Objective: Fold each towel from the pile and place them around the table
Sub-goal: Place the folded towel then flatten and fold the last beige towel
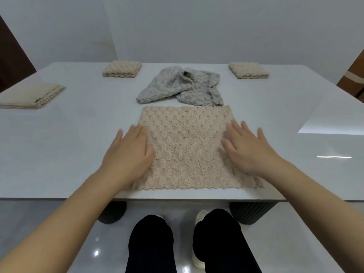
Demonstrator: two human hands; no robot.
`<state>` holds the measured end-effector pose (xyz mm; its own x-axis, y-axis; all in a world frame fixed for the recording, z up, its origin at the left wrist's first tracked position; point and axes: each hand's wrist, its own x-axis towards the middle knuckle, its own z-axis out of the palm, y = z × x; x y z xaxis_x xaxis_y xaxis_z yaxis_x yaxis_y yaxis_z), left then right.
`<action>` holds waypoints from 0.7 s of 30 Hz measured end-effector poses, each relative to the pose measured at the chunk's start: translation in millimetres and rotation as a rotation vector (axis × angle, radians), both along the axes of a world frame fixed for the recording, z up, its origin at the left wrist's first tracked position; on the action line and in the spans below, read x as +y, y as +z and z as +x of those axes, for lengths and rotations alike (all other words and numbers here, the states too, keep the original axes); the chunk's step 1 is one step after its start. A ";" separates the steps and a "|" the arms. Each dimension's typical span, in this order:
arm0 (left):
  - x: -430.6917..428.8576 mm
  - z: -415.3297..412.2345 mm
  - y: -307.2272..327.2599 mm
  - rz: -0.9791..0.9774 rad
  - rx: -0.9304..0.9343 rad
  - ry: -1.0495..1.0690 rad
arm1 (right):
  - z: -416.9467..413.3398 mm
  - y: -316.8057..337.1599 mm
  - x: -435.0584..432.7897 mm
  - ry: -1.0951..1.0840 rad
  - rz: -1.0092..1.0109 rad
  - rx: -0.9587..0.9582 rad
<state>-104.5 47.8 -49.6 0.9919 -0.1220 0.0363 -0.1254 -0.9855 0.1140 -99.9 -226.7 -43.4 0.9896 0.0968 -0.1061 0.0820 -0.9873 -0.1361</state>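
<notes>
A beige textured towel [187,146] lies spread flat near the front edge of the white table [78,138]. My left hand [130,148] rests flat on its left edge with fingers straight. My right hand [248,146] lies flat on its right side, fingers spread. Behind it sits a crumpled grey towel [177,85], unfolded. Three folded beige towels lie around the table: one at the far left [122,68], one at the far right [249,70], one at the left edge [33,95].
The table's front edge runs just below the spread towel, with dark ribbed legs [252,212] under it. My legs and shoes show on the glossy floor. A wall stands behind the table, a brown door [354,73] at right.
</notes>
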 end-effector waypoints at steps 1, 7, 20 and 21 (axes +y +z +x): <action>-7.7 12.4 5.1 -0.023 -0.021 -0.036 | 12.6 3.0 6.9 0.043 0.015 -0.028; -65.7 94.3 -1.2 -0.061 0.019 -0.206 | 93.2 -11.6 58.6 0.219 0.070 -0.065; -46.0 118.4 -33.1 -0.063 0.043 0.090 | 112.6 -36.1 30.9 -0.080 0.030 -0.083; -42.5 119.5 -33.2 -0.056 0.039 0.116 | 112.8 -36.8 28.4 -0.116 0.024 -0.081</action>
<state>15.0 5.2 -82.7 1.0000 -0.0056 0.0008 -0.0056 -0.9851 0.1717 12.9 -198.3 -80.2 0.9996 -0.0170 -0.0247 -0.0207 -0.9874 -0.1572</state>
